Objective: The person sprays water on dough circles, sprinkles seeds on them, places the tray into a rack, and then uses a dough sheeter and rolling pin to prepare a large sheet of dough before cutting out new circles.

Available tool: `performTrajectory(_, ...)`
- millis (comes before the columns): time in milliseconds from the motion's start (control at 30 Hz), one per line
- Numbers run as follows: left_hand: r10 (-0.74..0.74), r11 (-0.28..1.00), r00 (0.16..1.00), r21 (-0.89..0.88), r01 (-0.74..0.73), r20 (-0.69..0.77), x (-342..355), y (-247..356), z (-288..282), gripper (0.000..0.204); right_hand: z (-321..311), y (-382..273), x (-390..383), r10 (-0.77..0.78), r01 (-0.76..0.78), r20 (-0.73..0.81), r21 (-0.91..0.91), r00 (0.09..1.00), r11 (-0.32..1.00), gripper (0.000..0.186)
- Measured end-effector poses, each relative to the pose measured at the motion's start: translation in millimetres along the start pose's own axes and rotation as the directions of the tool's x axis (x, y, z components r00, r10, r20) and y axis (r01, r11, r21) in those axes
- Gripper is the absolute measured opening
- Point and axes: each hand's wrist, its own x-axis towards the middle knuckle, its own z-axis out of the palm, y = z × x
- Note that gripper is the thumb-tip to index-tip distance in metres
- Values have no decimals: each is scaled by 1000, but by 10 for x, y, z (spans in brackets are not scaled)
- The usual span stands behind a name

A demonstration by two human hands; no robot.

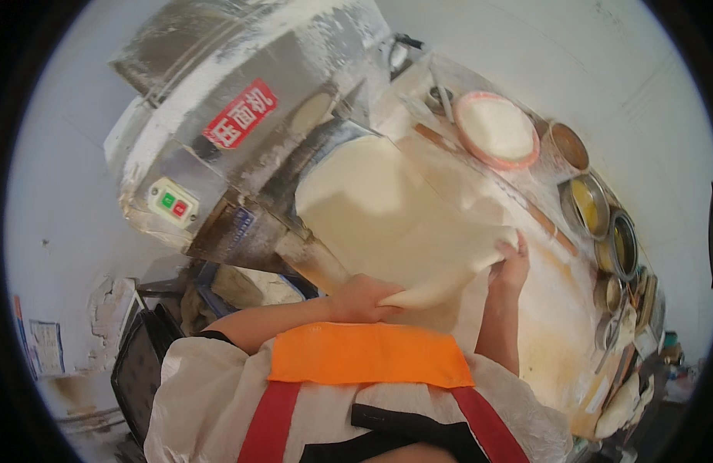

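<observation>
Apparently at the sheeting step, beside the big flour-dusted machine (294, 77) and over the pale bench (557, 316), holding a broad dough sheet (372, 193) with its far end up by the machine. Gripping its near edge in the left hand (362, 298) and its right corner in the right hand (512, 264), fingers (521, 245) pinched on dough at both. Probably calls next for an even pull without tearing.

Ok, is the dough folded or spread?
Spread: the dough reaches as one broad sheet from the machine to the left hand and right hand, both gripping its edge.
</observation>
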Motion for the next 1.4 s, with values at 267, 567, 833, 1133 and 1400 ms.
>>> performTrajectory(267, -427, 663, 879, -735, 146, -211, 299, -375, -258, 33, 572, 122, 573, 88, -92, 394, -9, 915, 996, 70)
performTrajectory(567, -848, 335, 523, -856, 394, -91, 200, -1300, -39, 39, 102, 798, 887, -5, 380, 380, -925, 925, -6, 55)
performTrajectory(833, -345, 938, 699, -207, 277, -627, 873, -1072, 88, 62, -1018, 670, -219, 72, 133, 141, -986, 987, 99, 47)
performTrajectory(1133, 92, 782, 970, 620, 69, -224, 1077, -1093, 349, 73, -314, 511, -239, -209, 635, 646, -763, 735, -122, 68)
performTrajectory(1400, 420, 807, 652, 589, 50, -631, 46, -255, -1004, 57, -108, 828, -94, 113, 709, 700, -700, 705, -87, 67)
